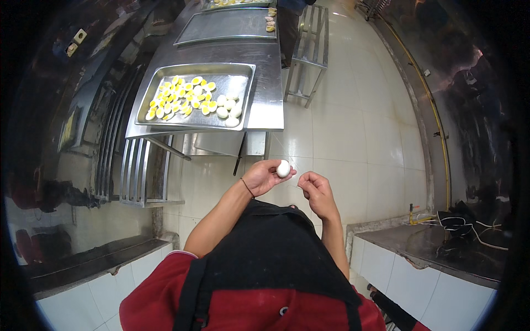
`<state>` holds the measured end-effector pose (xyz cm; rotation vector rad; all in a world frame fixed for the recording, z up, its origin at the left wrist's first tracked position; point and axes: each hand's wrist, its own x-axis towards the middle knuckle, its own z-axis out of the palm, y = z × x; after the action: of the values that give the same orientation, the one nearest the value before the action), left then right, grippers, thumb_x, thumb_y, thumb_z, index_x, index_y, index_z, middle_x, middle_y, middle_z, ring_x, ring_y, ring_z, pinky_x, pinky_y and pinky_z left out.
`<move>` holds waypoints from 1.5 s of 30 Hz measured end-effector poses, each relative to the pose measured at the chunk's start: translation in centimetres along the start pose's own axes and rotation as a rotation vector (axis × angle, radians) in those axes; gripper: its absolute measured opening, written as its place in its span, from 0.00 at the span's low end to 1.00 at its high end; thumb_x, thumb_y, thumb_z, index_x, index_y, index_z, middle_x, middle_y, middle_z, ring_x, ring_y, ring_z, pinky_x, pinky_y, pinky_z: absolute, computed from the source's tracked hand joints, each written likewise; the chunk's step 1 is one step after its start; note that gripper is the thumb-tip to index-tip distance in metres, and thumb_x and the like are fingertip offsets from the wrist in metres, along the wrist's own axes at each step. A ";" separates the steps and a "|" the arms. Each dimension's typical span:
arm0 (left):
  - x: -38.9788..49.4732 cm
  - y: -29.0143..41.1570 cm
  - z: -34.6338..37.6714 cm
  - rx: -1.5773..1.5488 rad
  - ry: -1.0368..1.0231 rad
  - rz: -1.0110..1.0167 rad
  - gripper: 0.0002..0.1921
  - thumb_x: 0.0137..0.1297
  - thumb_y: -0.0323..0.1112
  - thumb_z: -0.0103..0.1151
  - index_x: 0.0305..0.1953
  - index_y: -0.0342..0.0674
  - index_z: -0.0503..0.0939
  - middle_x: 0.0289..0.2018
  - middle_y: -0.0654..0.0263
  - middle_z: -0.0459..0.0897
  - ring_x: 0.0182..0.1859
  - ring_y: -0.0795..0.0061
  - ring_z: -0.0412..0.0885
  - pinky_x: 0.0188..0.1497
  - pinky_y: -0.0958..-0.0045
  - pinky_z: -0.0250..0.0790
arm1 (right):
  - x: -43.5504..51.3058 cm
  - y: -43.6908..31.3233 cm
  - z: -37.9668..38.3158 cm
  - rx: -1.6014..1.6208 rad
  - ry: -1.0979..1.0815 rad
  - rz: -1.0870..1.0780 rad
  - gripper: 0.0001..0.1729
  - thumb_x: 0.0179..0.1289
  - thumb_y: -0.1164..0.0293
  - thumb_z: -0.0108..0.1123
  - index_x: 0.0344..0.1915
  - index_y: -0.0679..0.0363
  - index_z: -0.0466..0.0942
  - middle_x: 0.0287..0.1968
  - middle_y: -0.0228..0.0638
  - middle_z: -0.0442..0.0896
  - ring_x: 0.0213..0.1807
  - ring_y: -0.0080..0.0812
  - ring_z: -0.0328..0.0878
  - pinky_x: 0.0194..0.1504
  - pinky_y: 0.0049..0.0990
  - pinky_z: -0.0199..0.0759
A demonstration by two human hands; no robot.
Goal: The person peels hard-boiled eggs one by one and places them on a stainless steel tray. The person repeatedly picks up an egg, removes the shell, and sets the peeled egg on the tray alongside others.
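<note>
My left hand (261,177) cradles a peeled boiled egg (283,169) on its fingers, the thumb resting against the egg's side. To the right, my right hand (319,195) has its thumb and fingertips pinched together on what looks like a fine pale thread (298,186), only faintly visible. The hands are apart, just in front of my apron. Ahead of them a deep metal tray (232,76) sits at the near end of a steel table. Many halved boiled eggs (182,94), mostly yolk side up, fill its left and middle; several whole peeled eggs (222,112) lie at its right.
Farther along the steel table (265,58) lies a perforated tray (227,27) with several food pieces (271,20) along its right edge. A slatted metal bench (312,45) stands right of the table, another slatted rack (134,173) to its left. Cables (463,225) lie on the right-hand ledge.
</note>
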<state>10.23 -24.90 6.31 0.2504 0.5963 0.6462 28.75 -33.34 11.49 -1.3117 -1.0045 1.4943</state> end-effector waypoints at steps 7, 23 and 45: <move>2.6 -1.0 -2.3 -0.056 0.094 -0.020 0.14 0.78 0.37 0.40 0.47 0.29 0.70 0.40 0.58 0.74 0.42 0.68 0.76 0.48 0.68 0.74 | -0.6 0.3 0.9 -0.093 -0.075 0.033 0.07 0.66 0.71 0.53 0.32 0.63 0.76 0.24 0.21 0.71 0.26 0.14 0.62 0.28 0.19 0.58; 4.1 -2.0 -3.2 -0.081 0.120 -0.042 0.12 0.77 0.35 0.40 0.45 0.31 0.68 0.37 0.59 0.74 0.39 0.69 0.76 0.42 0.70 0.74 | -1.0 -0.1 2.2 -0.370 -0.209 -0.018 0.10 0.64 0.71 0.52 0.30 0.66 0.75 0.21 0.34 0.74 0.26 0.24 0.69 0.31 0.27 0.66; -1.4 -0.8 2.2 -0.078 0.059 -0.003 0.15 0.72 0.38 0.48 0.46 0.30 0.75 0.42 0.51 0.82 0.54 0.51 0.81 0.52 0.64 0.78 | 0.6 0.7 -1.3 0.074 -0.247 0.125 0.08 0.70 0.70 0.56 0.32 0.59 0.73 0.21 0.18 0.66 0.19 0.11 0.58 0.21 0.16 0.51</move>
<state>11.05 -26.47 8.35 0.1577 0.6261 0.6738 29.99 -32.92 10.53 -1.1754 -1.0264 1.8050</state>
